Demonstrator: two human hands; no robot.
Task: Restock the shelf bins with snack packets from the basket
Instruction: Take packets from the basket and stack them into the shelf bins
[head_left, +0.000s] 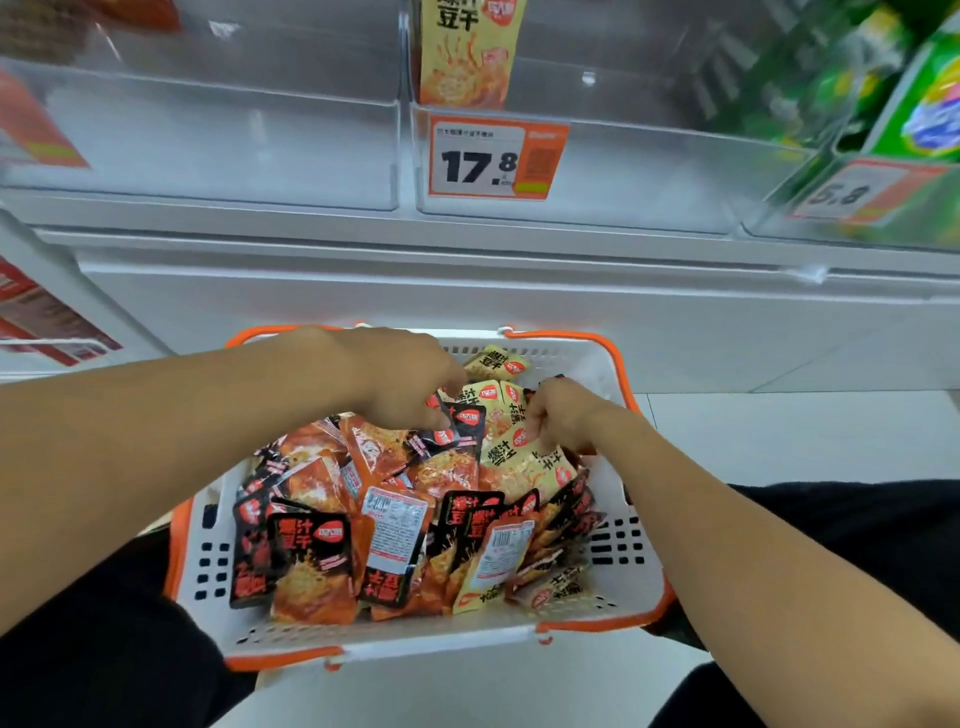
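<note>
A white basket with orange rim (639, 587) sits low in front of me, heaped with several snack packets in black (311, 551), orange (374, 452) and yellow (511, 465) wrappers. My left hand (410, 382) reaches into the far side of the heap, fingers curled down onto a black packet (467, 423). My right hand (563, 415) pinches the yellow packets at the basket's far right. Above, a clear shelf bin (649, 171) carries a 17.8 price tag (493, 158) and a yellow packet label (467, 52).
A second clear bin (208, 140) stands to the left of the tagged one. A bin with green packets (914, 104) and a 5.8 tag sits at the right. A white shelf ledge (467, 291) runs between the bins and the basket.
</note>
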